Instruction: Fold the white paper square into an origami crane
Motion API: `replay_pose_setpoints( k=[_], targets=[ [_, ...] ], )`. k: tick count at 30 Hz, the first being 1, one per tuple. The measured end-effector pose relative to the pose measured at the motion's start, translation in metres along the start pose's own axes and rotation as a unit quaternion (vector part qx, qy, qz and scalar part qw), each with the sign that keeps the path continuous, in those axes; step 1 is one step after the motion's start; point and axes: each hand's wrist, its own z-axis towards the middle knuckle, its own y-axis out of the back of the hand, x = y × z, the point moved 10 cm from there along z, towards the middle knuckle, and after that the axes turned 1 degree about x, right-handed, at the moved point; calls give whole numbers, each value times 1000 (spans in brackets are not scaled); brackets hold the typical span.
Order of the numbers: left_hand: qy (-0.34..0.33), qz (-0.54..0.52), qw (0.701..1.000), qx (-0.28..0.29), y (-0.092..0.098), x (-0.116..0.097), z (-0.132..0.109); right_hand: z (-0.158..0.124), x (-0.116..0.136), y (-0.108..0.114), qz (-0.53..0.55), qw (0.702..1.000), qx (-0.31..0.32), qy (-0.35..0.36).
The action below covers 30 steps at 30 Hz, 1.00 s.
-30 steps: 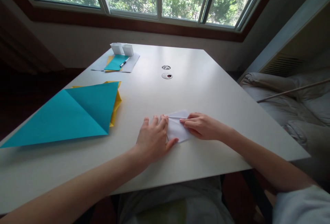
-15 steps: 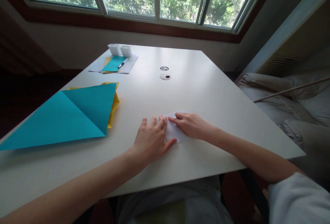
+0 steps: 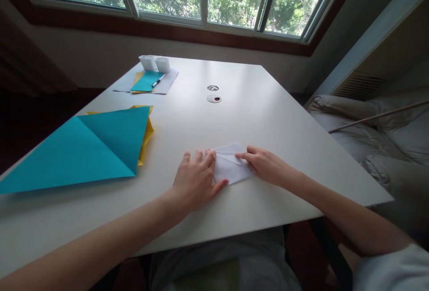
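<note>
A small sheet of white paper lies on the table in front of me, with a narrow folded flap across its upper part. My left hand rests flat over the paper's left edge, fingers spread and thumb out to the right. My right hand is at the right end of the flap. One of its fingers stretches out and touches the paper there, while the other fingers are curled and partly hidden. Neither hand grips the sheet.
A large creased blue paper lies at the left, over folded yellow paper. Further back are two small white boxes, blue and white sheets, and a pen. Two round fittings sit in the white tabletop.
My right finger has slid rightward along the paper, away from my left hand, uncovering more of the folded flap. The left hand stays where it was.
</note>
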Motion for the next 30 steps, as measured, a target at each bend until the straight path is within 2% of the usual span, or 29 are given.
replay_pose_setpoints(
  k=[4,12,20,24,30],
  targets=[
    [-3,0,1000,-2,0,-1,0,-3,0,1,-12,1000,3,2],
    [-5,-4,1000,-3,1,-1,-1,7,17,-1,-104,993,35,46],
    [9,-9,1000,12,0,1,-1,-4,4,1,-130,989,72,-2],
    [9,-18,1000,18,-1,1,-2,-11,-1,4,-127,990,56,-2],
    [-32,-64,995,64,-9,18,-2,-15,13,13,-128,989,5,72]
  ],
)
